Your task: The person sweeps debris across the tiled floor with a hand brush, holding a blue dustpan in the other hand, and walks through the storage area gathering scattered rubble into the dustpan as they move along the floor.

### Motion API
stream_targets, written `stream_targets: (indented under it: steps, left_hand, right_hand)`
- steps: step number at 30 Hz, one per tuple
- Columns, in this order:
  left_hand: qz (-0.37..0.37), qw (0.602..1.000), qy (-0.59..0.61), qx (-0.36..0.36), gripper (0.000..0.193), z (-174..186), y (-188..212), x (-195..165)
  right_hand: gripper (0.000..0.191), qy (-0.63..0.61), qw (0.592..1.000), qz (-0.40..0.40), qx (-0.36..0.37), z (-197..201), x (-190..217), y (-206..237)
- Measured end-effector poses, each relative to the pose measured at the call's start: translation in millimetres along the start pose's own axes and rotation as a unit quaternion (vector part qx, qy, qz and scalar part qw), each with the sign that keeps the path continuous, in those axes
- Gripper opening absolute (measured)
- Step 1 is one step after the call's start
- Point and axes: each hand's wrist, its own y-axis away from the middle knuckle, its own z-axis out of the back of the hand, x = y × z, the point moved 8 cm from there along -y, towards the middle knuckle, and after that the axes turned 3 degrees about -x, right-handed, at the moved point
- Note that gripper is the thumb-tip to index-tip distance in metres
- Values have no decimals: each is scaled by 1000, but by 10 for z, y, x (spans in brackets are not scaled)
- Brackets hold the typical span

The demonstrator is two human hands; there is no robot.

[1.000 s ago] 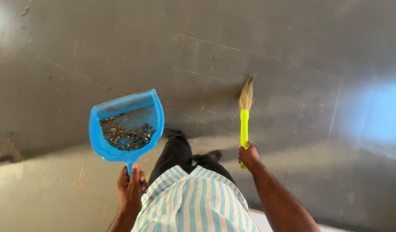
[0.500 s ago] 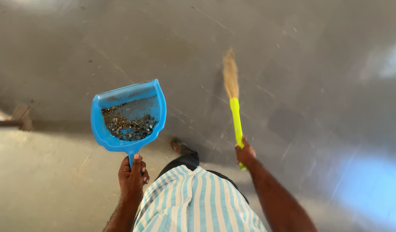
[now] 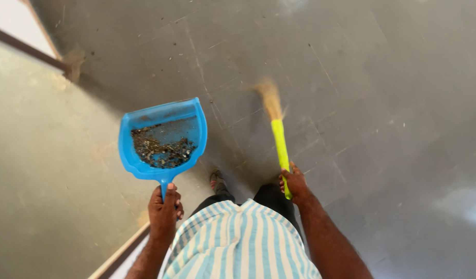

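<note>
Dustpan (image 3: 163, 134) in my left hand (image 3: 164, 209): bright blue throughout, handle the same blue. Debris (image 3: 160, 151) inside it: dark grey and black specks, mixed. Broom (image 3: 277, 137) in my right hand (image 3: 295, 182): handle fluorescent yellow-green, bristle tuft pale straw-tan. My shirt (image 3: 243, 243): vertical stripes, light teal-blue alternating with white. Trousers (image 3: 271, 199): black. Floor (image 3: 382, 103): dull dark grey tiles, thin paler seam lines, scattered dark flecks. Surface at left (image 3: 42, 170): flat grey-green. Trim strip (image 3: 26, 49) above it: dark brown.

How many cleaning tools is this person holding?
2: a blue plastic dustpan holding dirt, gripped by the left hand; a straw hand broom with yellow-green handle, in the right hand.
</note>
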Motion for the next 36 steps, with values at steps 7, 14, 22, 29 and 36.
stream_targets:
  steps: [7,14,22,29,36]
  left_hand:
    - [-46,997,14,-68,35,-364,125,-196]
    - [-19,985,76,-156,33,-1276,530,-67]
    - [0,973,134,-187,33,-1989,878,326]
    - [10,917,193,-350,34,-1891,1476,826]
    - [-13,863,257,-435,33,-1963,1901,1113]
  right_hand:
    - [25,-4,989,-30,-148,822,320,-179]
    - [31,243,961,-128,21,1475,881,-626]
    - [73,554,818,31,154,861,1953,-738]
    - [84,717,632,94,280,-19,2033,-569]
    - [44,662,681,-3,313,-394,1623,-927]
